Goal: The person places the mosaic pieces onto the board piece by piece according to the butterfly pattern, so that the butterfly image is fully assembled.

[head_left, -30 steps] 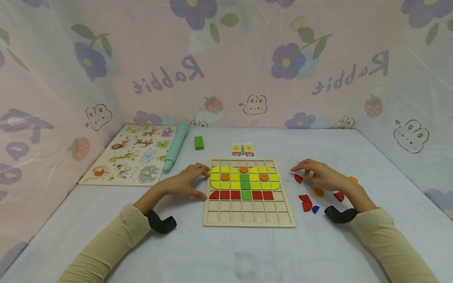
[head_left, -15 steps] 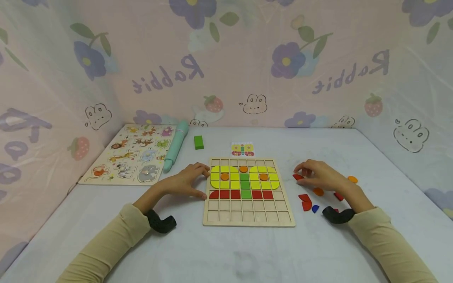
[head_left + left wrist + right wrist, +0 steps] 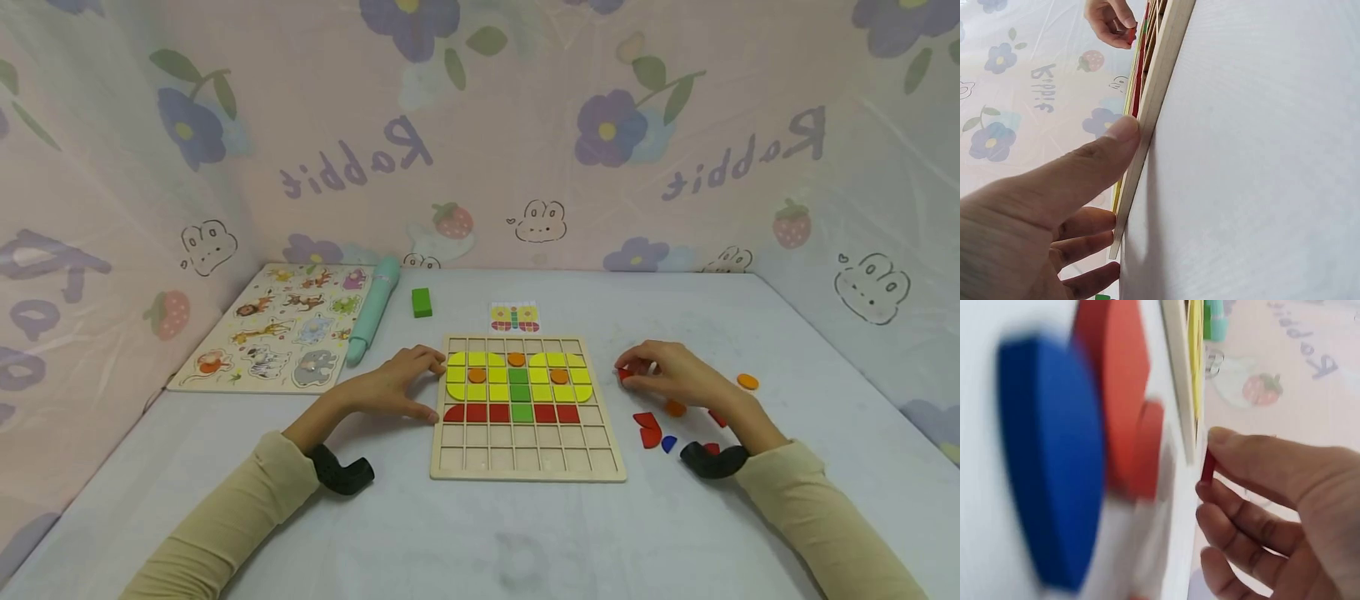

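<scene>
A wooden grid board (image 3: 570,458) lies on the table, with yellow, orange, green and red pieces forming a pattern in its cells. At its left edge, my left hand (image 3: 390,385) rests with fingers spread; in the left wrist view the thumb (image 3: 1094,156) touches the rim. Beyond the board's right edge, my right hand (image 3: 667,371) pinches a small red piece (image 3: 1209,467) between thumb and fingertips. Below that hand lie more red pieces (image 3: 649,433), a blue half-round piece (image 3: 669,444) and an orange disc (image 3: 676,408).
Behind the board lies a small pattern card (image 3: 514,317). To the left are a green block (image 3: 422,302), a teal stick-shaped object (image 3: 373,310) and an animal puzzle board (image 3: 262,333). Another orange disc (image 3: 747,381) lies beyond the right wrist. Printed fabric walls surround the table.
My right hand has picked up the red piece from the table and carries it slightly left, toward the board. The left hand stays at the board's edge.
</scene>
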Demonstrator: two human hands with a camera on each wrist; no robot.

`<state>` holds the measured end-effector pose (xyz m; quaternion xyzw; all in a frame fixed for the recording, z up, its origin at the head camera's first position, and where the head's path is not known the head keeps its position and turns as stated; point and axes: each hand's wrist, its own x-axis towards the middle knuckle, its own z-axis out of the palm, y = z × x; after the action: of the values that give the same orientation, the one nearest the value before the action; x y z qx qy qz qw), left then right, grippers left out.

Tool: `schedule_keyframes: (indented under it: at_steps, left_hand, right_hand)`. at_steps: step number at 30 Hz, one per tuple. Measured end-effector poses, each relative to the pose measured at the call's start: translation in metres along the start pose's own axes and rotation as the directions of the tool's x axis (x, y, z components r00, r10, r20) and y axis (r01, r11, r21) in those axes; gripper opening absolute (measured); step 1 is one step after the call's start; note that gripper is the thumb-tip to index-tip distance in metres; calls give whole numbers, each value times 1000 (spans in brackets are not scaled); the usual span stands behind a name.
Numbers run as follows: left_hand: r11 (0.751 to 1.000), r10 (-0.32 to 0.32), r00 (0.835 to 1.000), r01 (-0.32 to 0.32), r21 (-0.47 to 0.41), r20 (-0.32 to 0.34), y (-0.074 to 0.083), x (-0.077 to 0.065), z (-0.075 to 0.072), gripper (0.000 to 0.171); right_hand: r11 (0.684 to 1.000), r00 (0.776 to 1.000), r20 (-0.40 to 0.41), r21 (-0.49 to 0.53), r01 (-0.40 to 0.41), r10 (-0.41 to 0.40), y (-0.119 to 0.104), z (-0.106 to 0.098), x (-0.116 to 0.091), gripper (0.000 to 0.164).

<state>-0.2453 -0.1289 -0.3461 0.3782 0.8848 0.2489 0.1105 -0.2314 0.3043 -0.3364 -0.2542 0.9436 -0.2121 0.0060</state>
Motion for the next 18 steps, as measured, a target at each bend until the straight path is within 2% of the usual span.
schedule_keyframes:
  at_steps: [5, 10, 14, 18]
  left_hand:
    - [1000, -11, 1000, 11, 7, 2, -1, 1, 1, 62]
    - [1000, -15, 1000, 15, 18, 5, -1, 2, 1, 62]
    - [999, -13, 1000, 13, 31, 0, -1, 2, 1, 62]
    - [1000, -10, 1000, 10, 30, -3, -2, 1, 1, 62]
  right_hand:
    - [998, 999, -14, 44, 41, -40, -25, 5, 1, 26]
    - [990, 992, 54, 93, 106, -112, -49, 14, -1, 28]
    - [985, 984, 107, 110, 133, -145, -57, 18, -1, 28]
    - [985, 982, 123, 114, 133, -147, -57, 21, 0, 26]
